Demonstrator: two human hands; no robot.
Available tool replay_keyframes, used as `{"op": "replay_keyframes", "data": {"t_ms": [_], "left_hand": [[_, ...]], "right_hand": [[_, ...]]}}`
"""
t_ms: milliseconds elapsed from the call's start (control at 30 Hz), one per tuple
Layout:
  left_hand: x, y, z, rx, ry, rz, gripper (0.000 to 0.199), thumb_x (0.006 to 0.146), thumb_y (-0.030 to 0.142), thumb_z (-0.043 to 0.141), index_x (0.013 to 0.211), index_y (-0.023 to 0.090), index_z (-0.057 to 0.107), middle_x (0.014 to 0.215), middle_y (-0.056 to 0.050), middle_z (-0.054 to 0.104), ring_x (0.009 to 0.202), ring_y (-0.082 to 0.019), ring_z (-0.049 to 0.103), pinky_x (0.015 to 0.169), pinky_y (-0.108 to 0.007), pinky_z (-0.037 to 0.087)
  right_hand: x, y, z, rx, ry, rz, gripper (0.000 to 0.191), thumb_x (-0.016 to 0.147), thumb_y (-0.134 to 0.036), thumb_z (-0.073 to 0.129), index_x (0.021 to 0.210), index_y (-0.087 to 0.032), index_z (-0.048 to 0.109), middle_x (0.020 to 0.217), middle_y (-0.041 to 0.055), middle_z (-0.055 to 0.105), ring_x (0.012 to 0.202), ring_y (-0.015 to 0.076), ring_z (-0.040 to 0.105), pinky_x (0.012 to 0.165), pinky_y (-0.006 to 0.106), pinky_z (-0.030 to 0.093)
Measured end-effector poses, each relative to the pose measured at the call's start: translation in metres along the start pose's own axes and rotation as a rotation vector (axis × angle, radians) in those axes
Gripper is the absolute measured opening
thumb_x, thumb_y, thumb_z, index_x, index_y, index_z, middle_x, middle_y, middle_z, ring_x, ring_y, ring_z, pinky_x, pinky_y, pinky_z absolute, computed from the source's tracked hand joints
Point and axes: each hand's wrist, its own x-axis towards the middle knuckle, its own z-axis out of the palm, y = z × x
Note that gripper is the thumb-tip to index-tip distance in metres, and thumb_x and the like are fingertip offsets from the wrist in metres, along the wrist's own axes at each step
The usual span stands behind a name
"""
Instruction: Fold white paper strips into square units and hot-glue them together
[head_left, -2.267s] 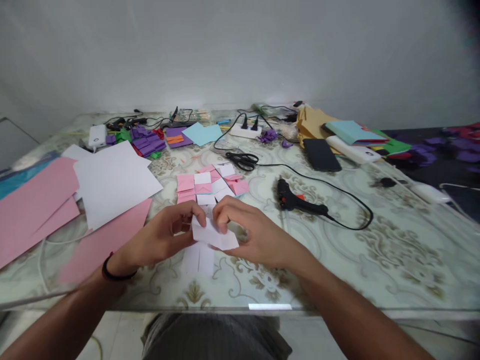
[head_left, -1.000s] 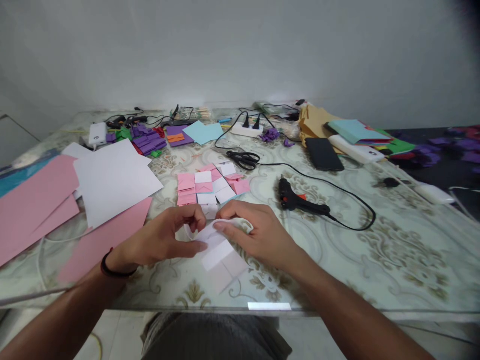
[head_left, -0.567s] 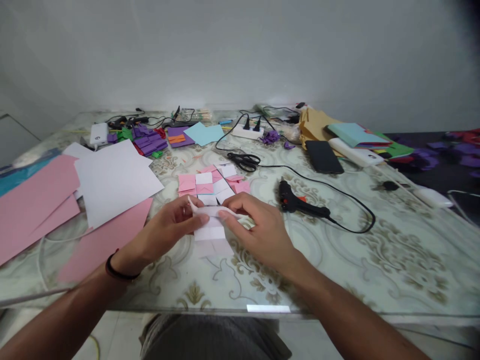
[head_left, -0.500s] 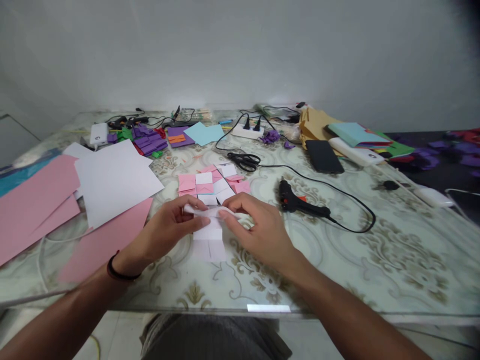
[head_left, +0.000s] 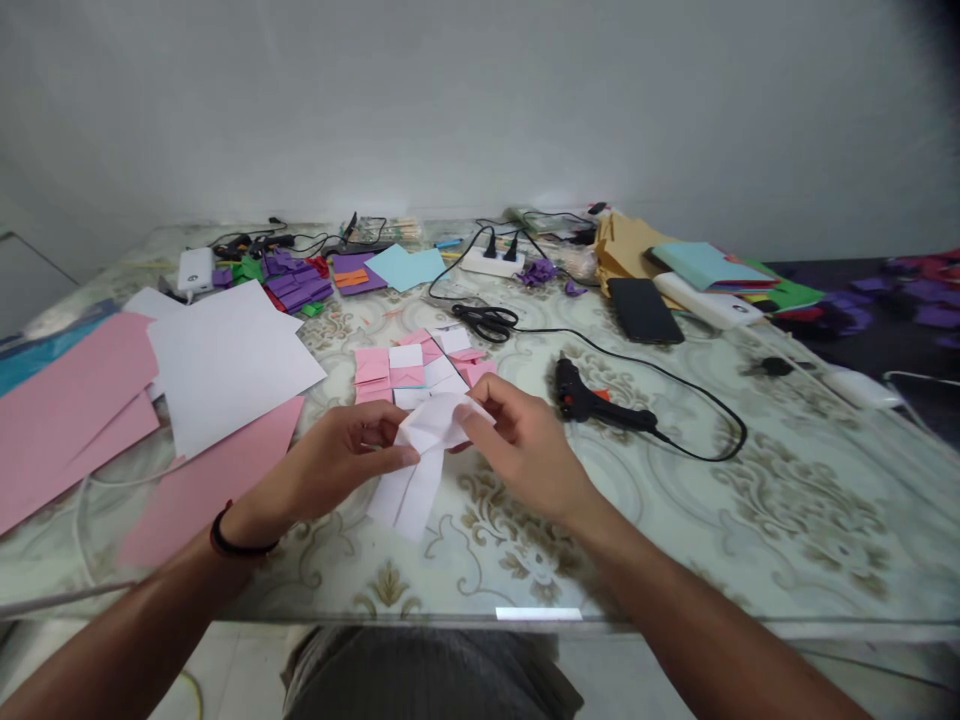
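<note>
Between my hands is a white folded paper strip (head_left: 412,490), creased and partly turned over, its lower end hanging toward me above the table. My left hand (head_left: 349,450) pinches its left edge between thumb and fingers. At the upper right, my right hand (head_left: 525,440) grips the strip, thumb on top and fingers behind. Just beyond my hands lie several small pink and white folded papers (head_left: 409,365). Black scissors (head_left: 486,322) rest behind them, partly under a cable. The fingertips behind the strip are hidden.
A black glue gun (head_left: 600,398) lies right of my hands with its cord looping on the table. White sheets (head_left: 236,360) and pink sheets (head_left: 82,400) spread on the left. Farther back are a power strip (head_left: 491,262), purple paper pieces (head_left: 296,285) and a black phone-like slab (head_left: 645,310).
The white strip has tilted and turned in my hands, its lower end swinging left and toward me. My right hand has shifted slightly, its thumb now higher on the paper.
</note>
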Motion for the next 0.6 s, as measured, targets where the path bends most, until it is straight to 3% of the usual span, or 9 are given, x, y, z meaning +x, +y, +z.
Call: {"op": "replay_keyframes", "data": {"t_ms": [67,167,233,333,467,600], "left_hand": [[0.0005,-0.0002,0.0004,0.018,0.032,0.016,0.023,0.092,0.037,0.073,0.1,0.016,0.073,0.09,-0.003,0.073,0.08,-0.016,0.066,0.071,-0.026,0.051],[0.0011,0.0002,0.0011,0.075,0.049,0.005,0.025,0.091,0.039,0.072,0.101,0.015,0.074,0.088,-0.004,0.071,0.076,-0.015,0.063,0.066,-0.025,0.049],[0.0012,0.0,0.0016,0.127,0.02,-0.011,0.024,0.09,0.037,0.072,0.098,0.015,0.075,0.084,-0.002,0.07,0.073,-0.014,0.061,0.064,-0.024,0.047],[0.0008,-0.0016,0.0013,0.211,-0.012,-0.043,0.02,0.089,0.036,0.073,0.092,0.016,0.076,0.074,0.001,0.065,0.067,-0.012,0.056,0.06,-0.022,0.042],[-0.0001,-0.0032,-0.0005,0.269,-0.001,-0.051,0.021,0.091,0.037,0.071,0.093,0.017,0.077,0.075,0.0,0.065,0.069,-0.012,0.055,0.06,-0.021,0.04],[-0.0008,-0.0013,-0.0007,0.257,0.005,-0.002,0.027,0.097,0.041,0.063,0.088,0.017,0.072,0.081,-0.001,0.067,0.071,-0.012,0.057,0.06,-0.021,0.043]], "right_hand": [[0.0005,-0.0003,-0.0006,-0.028,-0.021,-0.013,0.014,0.091,-0.029,0.066,0.089,-0.022,0.054,0.081,-0.0012,0.065,0.075,0.0167,0.067,0.063,0.026,0.05],[0.0002,-0.0023,-0.0002,-0.157,-0.054,-0.096,0.026,0.084,-0.021,0.074,0.106,-0.023,0.062,0.101,0.0014,0.073,0.093,0.019,0.069,0.077,0.028,0.051],[-0.0003,-0.0034,0.0008,-0.215,-0.084,-0.173,0.024,0.083,-0.018,0.076,0.105,-0.023,0.069,0.104,0.0014,0.076,0.097,0.0193,0.07,0.084,0.03,0.05],[-0.0002,-0.0032,0.0018,-0.234,-0.114,-0.219,0.011,0.086,-0.015,0.07,0.093,-0.022,0.074,0.096,0.0004,0.078,0.088,0.0176,0.07,0.081,0.03,0.048],[0.0019,0.0,-0.0001,-0.242,-0.114,0.008,0.015,0.083,-0.009,0.062,0.085,-0.02,0.073,0.075,-0.0021,0.072,0.065,0.0142,0.059,0.061,0.027,0.04],[0.0032,0.0017,-0.002,-0.095,-0.178,0.114,0.007,0.083,-0.014,0.063,0.084,-0.019,0.068,0.075,-0.0026,0.067,0.068,0.0139,0.058,0.06,0.025,0.04]]}}
